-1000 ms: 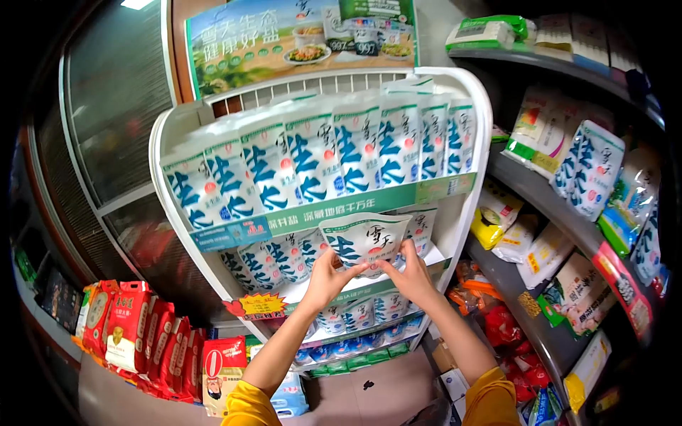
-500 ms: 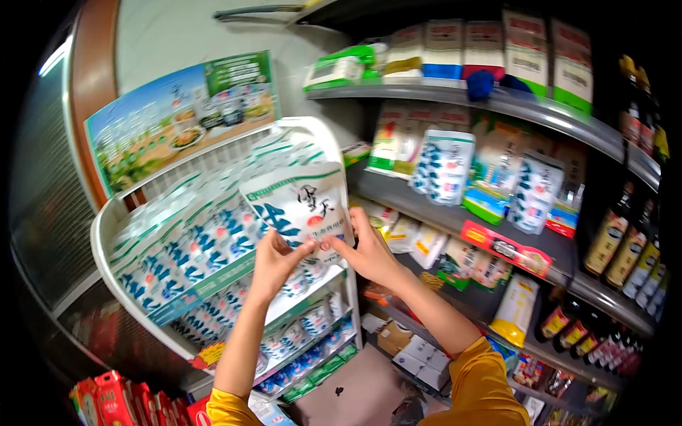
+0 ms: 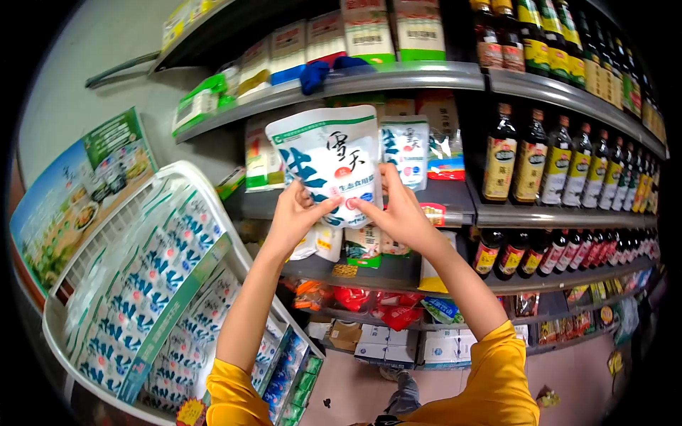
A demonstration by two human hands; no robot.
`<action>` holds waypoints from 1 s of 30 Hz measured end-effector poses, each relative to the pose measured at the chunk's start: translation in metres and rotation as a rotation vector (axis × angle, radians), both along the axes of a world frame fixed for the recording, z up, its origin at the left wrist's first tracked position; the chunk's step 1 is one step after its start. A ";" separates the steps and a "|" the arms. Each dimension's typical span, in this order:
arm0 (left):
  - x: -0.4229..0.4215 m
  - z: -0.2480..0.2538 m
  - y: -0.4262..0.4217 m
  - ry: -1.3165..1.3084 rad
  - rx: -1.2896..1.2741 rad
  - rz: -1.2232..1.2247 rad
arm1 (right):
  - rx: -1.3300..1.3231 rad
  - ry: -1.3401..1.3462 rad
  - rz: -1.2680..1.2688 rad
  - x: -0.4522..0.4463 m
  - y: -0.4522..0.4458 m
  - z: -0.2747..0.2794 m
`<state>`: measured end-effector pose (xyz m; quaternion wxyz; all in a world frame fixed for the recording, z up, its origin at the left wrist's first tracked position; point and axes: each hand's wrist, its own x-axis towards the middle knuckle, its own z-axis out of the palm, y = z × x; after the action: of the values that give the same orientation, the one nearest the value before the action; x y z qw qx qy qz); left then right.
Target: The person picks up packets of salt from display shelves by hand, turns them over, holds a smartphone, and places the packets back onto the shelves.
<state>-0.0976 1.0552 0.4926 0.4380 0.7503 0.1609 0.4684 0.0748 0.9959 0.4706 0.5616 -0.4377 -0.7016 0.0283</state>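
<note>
A white salt packet (image 3: 330, 145) with a green top band, blue leaf print and black lettering is held upright in front of the shelves. My left hand (image 3: 295, 219) grips its lower left edge, thumb across the front. On the lower right side, my right hand (image 3: 399, 219) pinches it the same way, the two thumbs nearly meeting. The fingers behind the packet are hidden. A similar salt packet (image 3: 406, 153) stands on the middle shelf just behind it, partly covered by the held one.
At left, a white display rack (image 3: 53, 334) holds rows of matching packets, with a poster (image 3: 85, 184) behind it. The dark shelf (image 3: 462, 206) ahead carries flour-like bags and, to the right, rows of sauce bottles (image 3: 529, 160). Cartons (image 3: 387, 344) sit low, near the tiled floor (image 3: 355, 390).
The view has swung right, so the rack now lies further left and more bottles show. Both hands have carried the salt packet from in front of the rack to in front of the shelves.
</note>
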 end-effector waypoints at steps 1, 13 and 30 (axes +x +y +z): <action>0.014 0.000 0.001 -0.021 0.008 -0.040 | 0.031 0.014 -0.034 0.010 -0.003 -0.003; 0.161 -0.007 0.029 -0.050 -0.009 -0.463 | 0.115 0.026 -0.411 0.119 -0.024 -0.015; 0.238 -0.059 0.092 0.070 0.063 -0.319 | -0.166 0.167 -0.431 0.190 0.030 -0.064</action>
<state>0.1399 1.1476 0.4340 0.4772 0.7955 0.0402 0.3712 0.2647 1.0259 0.4067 0.5727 -0.6181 -0.5384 0.0016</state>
